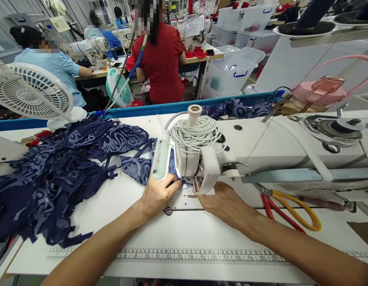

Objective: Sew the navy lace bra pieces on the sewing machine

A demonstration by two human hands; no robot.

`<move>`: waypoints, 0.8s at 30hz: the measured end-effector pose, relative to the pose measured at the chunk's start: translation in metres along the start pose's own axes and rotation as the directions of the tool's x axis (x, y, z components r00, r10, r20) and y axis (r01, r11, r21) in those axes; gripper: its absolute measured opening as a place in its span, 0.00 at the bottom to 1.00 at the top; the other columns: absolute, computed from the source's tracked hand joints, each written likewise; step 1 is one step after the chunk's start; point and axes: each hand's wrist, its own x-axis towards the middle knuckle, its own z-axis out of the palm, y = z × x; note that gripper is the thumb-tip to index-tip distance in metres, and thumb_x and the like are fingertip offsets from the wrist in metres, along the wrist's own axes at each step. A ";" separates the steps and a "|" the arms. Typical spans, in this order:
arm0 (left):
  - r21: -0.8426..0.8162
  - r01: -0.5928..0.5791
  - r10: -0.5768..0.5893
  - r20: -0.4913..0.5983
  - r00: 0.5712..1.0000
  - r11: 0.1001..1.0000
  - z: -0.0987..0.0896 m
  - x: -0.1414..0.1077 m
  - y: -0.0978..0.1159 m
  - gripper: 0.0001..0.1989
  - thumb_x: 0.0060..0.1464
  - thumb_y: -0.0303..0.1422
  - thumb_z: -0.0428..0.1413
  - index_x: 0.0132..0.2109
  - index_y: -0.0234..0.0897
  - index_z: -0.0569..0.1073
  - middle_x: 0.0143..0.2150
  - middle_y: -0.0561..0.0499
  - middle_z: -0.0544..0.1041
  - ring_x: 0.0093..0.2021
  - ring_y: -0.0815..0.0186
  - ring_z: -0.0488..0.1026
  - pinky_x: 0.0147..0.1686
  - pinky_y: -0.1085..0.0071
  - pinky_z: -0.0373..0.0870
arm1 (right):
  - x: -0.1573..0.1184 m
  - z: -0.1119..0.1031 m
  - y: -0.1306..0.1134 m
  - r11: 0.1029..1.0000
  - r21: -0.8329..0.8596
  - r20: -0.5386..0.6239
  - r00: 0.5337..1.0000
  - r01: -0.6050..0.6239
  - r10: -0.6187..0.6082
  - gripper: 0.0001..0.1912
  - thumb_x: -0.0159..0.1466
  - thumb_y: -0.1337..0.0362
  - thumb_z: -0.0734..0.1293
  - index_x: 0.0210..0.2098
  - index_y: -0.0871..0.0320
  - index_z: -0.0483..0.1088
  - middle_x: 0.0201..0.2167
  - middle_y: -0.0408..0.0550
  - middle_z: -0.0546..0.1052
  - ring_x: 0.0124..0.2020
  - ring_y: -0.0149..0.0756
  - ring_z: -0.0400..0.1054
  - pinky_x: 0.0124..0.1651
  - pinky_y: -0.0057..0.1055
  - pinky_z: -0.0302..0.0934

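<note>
My left hand (160, 192) is closed on the edge of a navy lace garment piece (136, 170), just left of the needle area of a white sewing machine (252, 139). The fabric runs back behind a lit lamp strip (161, 157), which hides part of it. To the right of the presser foot (196, 183), my right hand (221, 198) rests low on the machine bed. Its fingertips are hidden behind the machine head, so their grip does not show. A large pile of navy lace pieces with straps (61, 171) lies to the left.
Yellow-handled scissors (303, 208) and a red-handled tool (281, 212) lie right of my right hand. A printed ruler (196, 256) runs along the front edge. A white fan (31, 91) stands back left. Co-workers (160, 59) sit at machines beyond, near plastic bins (231, 71).
</note>
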 end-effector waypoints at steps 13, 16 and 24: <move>0.012 -0.035 0.035 -0.041 0.999 0.999 -0.001 0.001 0.003 0.11 0.59 0.18 0.48 0.37 0.35 0.72 0.29 0.50 0.76 0.34 0.66 0.72 0.36 0.66 0.65 | -0.019 0.005 -0.011 0.972 0.170 -0.158 0.969 -0.165 0.192 0.16 0.70 0.59 0.58 0.28 0.58 0.64 0.17 0.42 0.70 0.17 0.31 0.62 0.23 0.28 0.46; 0.015 -0.041 0.042 -0.045 0.998 0.999 0.002 -0.001 0.002 0.11 0.59 0.18 0.49 0.37 0.35 0.72 0.29 0.50 0.75 0.35 0.66 0.72 0.40 0.64 0.65 | -0.021 0.006 -0.010 0.956 0.254 -0.201 0.958 -0.150 0.204 0.10 0.67 0.66 0.58 0.28 0.57 0.63 0.17 0.41 0.70 0.17 0.31 0.62 0.23 0.28 0.47; 0.034 0.001 -0.002 0.028 1.000 0.999 0.007 -0.009 0.001 0.07 0.58 0.21 0.51 0.39 0.35 0.72 0.30 0.50 0.76 0.38 0.64 0.74 0.42 0.64 0.68 | -0.023 0.000 -0.009 0.919 0.390 -0.193 0.970 -0.061 0.146 0.09 0.63 0.75 0.57 0.30 0.58 0.64 0.20 0.41 0.69 0.20 0.29 0.60 0.24 0.27 0.50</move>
